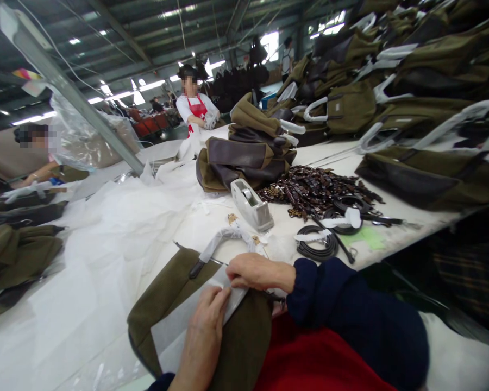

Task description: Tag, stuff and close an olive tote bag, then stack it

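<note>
Spanning an olive-green fabric bag [244, 339] at the near side of the white counter [407, 233], one translucent white sheet [169, 331] runs lengthwise from near left to far right beneath both hands. The right hand [255, 271] pinches its far end, nearer the bag's single white-wrapped arched handle [224, 234]; the left hand [204, 331] lies nearer, fingertips pressed on the sheet, though I cannot tell whether they grip. Beyond stand one grey tape dispenser [258, 212] and, right, two coiled black straps [324, 250].
</note>
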A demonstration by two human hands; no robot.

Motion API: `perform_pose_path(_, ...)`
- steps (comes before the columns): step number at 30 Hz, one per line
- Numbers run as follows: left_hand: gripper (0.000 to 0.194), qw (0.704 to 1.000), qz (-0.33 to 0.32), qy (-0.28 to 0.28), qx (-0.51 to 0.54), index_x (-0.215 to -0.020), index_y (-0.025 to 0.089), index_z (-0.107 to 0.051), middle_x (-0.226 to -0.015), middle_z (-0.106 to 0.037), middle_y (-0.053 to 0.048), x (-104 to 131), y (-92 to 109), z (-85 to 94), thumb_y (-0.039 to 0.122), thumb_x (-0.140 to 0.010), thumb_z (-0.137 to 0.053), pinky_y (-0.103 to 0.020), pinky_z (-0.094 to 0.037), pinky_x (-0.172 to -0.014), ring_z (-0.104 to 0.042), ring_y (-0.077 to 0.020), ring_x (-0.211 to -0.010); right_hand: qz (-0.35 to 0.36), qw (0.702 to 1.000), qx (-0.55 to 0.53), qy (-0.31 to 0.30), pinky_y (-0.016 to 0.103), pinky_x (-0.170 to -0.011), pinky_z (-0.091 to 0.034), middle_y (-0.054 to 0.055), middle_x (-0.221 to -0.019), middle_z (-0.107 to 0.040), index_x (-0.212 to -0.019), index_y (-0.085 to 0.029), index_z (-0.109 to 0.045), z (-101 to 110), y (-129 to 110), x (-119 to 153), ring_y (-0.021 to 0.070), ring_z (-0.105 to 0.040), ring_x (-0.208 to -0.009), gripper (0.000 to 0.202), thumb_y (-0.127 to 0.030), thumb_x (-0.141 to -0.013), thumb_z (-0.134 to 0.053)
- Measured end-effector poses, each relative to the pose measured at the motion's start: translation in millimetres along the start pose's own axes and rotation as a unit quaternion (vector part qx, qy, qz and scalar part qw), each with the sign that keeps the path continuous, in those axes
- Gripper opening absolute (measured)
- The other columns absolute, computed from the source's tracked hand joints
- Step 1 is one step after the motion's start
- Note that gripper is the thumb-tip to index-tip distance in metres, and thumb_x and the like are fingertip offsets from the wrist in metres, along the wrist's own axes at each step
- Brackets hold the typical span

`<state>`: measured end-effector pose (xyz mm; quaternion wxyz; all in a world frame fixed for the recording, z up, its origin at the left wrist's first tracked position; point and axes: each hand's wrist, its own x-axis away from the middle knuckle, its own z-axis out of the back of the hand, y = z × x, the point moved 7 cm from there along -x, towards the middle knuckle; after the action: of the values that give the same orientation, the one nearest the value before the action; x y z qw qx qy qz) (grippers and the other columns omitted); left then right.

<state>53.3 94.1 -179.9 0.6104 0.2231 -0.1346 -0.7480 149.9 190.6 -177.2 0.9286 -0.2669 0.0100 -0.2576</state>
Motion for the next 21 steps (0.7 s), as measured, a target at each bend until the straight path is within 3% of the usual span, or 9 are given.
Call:
perform_pose_path(4, 0.030, 0.999, -0.030, -0.004, -0.031, -0.114, 0.020, -0.067, -0.104, -0.067, -0.010, 0, 0, -2.5, 0.019, -0.099, -0.040, -0.034, -0.056, -0.087, -0.065, -0.0215, -0.097, -0.002, 0.999, 0.037, -0.029, 0.025, -0.056, -0.031, 0.004, -0.084, -0.068, -0.088, -0.019, -0.070, 3, -1, -7, 0.0160, -0.058, -0.073, 0.014, -0.032, -0.085, -0.064)
perform_pose_path(9, 0.028, 0.998, -0.035, -0.017, -0.039, -0.112, 0.018, -0.067, -0.100, -0.067, -0.010, -3, 5, 0.2, 0.021, -0.099, -0.042, -0.033, -0.056, -0.084, -0.065, -0.0212, -0.094, 0.083, 0.991, 0.093, 0.039, 0.025, -0.064, -0.040, 0.007, -0.106, -0.067, -0.105, -0.018, -0.066, 12, -12, -33, 0.0187, -0.062, -0.087, 0.022, -0.028, -0.085, -0.067)
perform_pose_path(12, 0.029, 0.999, -0.033, -0.018, -0.036, -0.111, 0.016, -0.067, -0.100, -0.066, -0.010, -5, 8, 1.8, 0.020, -0.100, -0.040, -0.033, -0.055, -0.085, -0.064, -0.0208, -0.093, 0.082, 0.990, 0.114, -0.004, 0.026, -0.058, -0.039, 0.008, -0.095, -0.069, -0.104, -0.014, -0.066, 2, -14, -50, 0.0202, -0.063, -0.079, 0.032, -0.027, -0.077, -0.076)
perform_pose_path(14, 0.029, 0.999, -0.028, -0.021, -0.035, -0.107, 0.016, -0.067, -0.099, -0.066, -0.010, -5, 9, 1.7, 0.020, -0.100, -0.039, -0.034, -0.055, -0.085, -0.064, -0.0214, -0.093, 0.073, 0.991, 0.115, -0.018, 0.026, -0.053, -0.035, 0.005, -0.081, -0.067, -0.089, -0.015, -0.067, 1, -16, -55, 0.0191, -0.061, -0.072, 0.020, -0.021, -0.073, -0.077)
perform_pose_path(17, 0.028, 0.999, -0.023, -0.019, -0.030, -0.100, 0.018, -0.067, -0.097, -0.065, -0.010, -5, 10, 1.9, 0.021, -0.099, -0.039, -0.036, -0.056, -0.084, -0.064, -0.0223, -0.092, 0.095, 0.990, 0.103, -0.015, 0.025, -0.051, -0.029, 0.001, -0.073, -0.064, -0.074, -0.019, -0.066, 10, -25, -48, 0.0161, -0.057, -0.069, 0.006, -0.016, -0.075, -0.070)
perform_pose_path(21, 0.027, 0.999, -0.025, -0.005, -0.019, -0.098, 0.018, -0.066, -0.097, -0.065, -0.010, -5, 12, 3.7, 0.021, -0.099, -0.038, -0.037, -0.057, -0.084, -0.064, -0.0224, -0.093, 0.098, 0.991, 0.094, 0.021, 0.027, -0.054, -0.027, 0.002, -0.082, -0.064, -0.079, -0.019, -0.065, 16, -30, -14, 0.0152, -0.054, -0.074, 0.007, -0.018, -0.085, -0.061)
